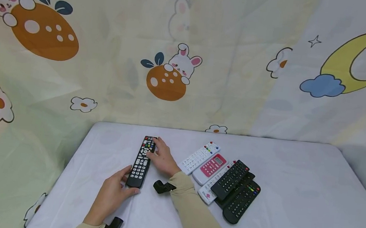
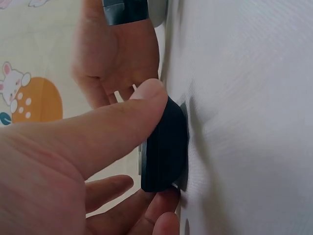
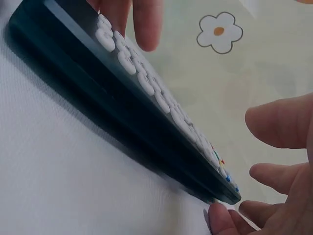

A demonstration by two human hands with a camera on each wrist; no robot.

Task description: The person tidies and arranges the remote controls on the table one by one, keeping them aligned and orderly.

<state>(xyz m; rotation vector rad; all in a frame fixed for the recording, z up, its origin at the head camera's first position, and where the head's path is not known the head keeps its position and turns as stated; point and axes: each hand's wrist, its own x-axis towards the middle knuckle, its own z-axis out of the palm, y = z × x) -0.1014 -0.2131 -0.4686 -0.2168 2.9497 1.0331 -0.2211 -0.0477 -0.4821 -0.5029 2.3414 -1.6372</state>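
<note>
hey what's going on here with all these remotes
A person has both hands on a black remote lying on the white-covered table. The left hand pinches its near end, thumb on top; the right hand touches its far end, without a clear grip. Five more remotes lie in a loose, partly overlapping cluster to the right.

On the table, 1 remote lies left of 5 clustered remotes.
</note>
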